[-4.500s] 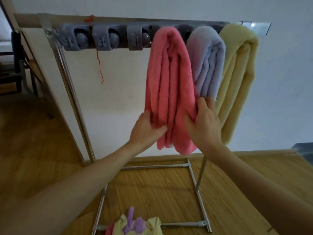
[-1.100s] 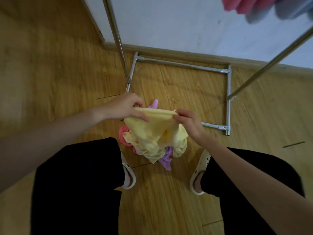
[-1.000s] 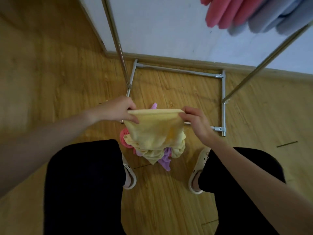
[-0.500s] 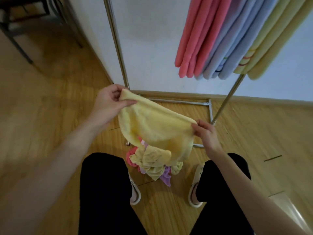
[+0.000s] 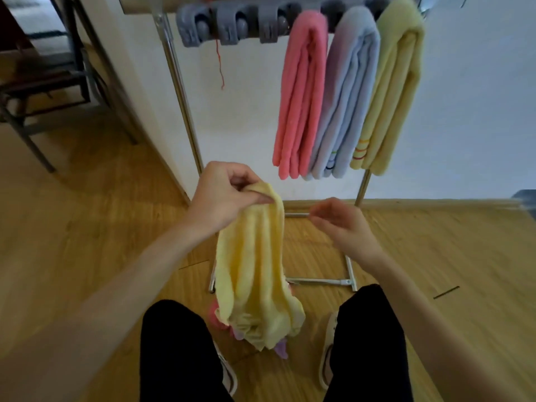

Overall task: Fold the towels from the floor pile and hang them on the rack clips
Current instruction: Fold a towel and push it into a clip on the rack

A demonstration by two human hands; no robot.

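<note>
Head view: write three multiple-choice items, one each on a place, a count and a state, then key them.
1. The pink folded towel hangs where among the three?
A leftmost
B middle
C rightmost

2. How many grey plastic rack clips hold no towel?
A one
B three
C five

3. The right hand is
A gripping the towel
B open, holding nothing
C on the rack

Key: 1 A, blue and yellow hang to its right. 2 B, three bare clips left of pink. 3 B, only the left hand pinches the pale yellow limp towel.

We saw a white wall [image 5: 246, 111] behind, a wooden floor [image 5: 87, 242] below, and a dark metal-framed chair [image 5: 43, 82] far left of the grip.
</note>
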